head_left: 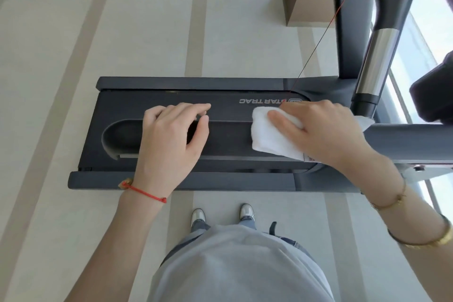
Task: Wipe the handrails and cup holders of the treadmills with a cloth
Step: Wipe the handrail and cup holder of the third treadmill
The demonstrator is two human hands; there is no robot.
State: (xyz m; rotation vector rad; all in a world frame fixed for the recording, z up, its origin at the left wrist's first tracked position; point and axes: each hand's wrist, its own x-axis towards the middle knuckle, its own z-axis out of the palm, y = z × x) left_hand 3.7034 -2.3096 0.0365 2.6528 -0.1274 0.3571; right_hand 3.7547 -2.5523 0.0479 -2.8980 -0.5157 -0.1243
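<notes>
A dark treadmill handrail (228,137) runs from the right edge to a rounded end at the left, above the treadmill belt (122,105). My right hand (326,130) grips a folded white cloth (269,140) that is draped over the rail, with my thumb lying on top of the cloth. My left hand (169,144) rests on the rail further left, its fingers fairly straight and pointing right. No cup holder is visible.
The far handrail (377,56), chrome and black, rises at the upper right beside the dark console (431,93). A thin red safety cord (318,44) hangs across. My shoes (198,216) stand on the striped floor beside the treadmill's side rail (220,181). A window is at right.
</notes>
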